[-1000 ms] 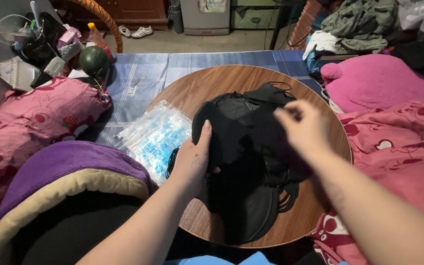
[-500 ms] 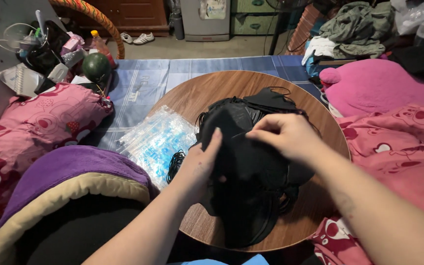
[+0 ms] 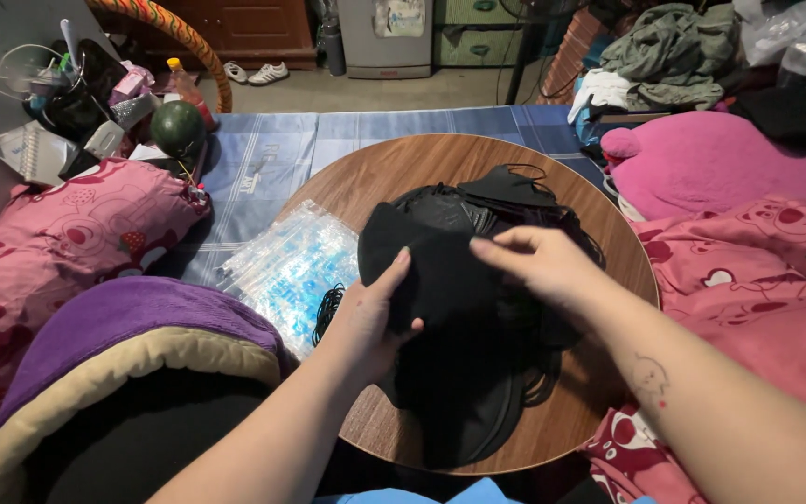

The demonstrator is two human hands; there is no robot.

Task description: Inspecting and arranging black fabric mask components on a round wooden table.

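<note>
Stack of clear plastic bags [image 3: 293,266] lies at the left edge of the round wooden table [image 3: 375,182]; just right of it my left hand [image 3: 370,317] grips a black face mask [image 3: 445,271], thumb on top, fingers hidden under. The mask sits over the black mask pile [image 3: 478,373] mid-table. My right hand [image 3: 543,266] touches its right side, fingers together, slightly curled.
</note>
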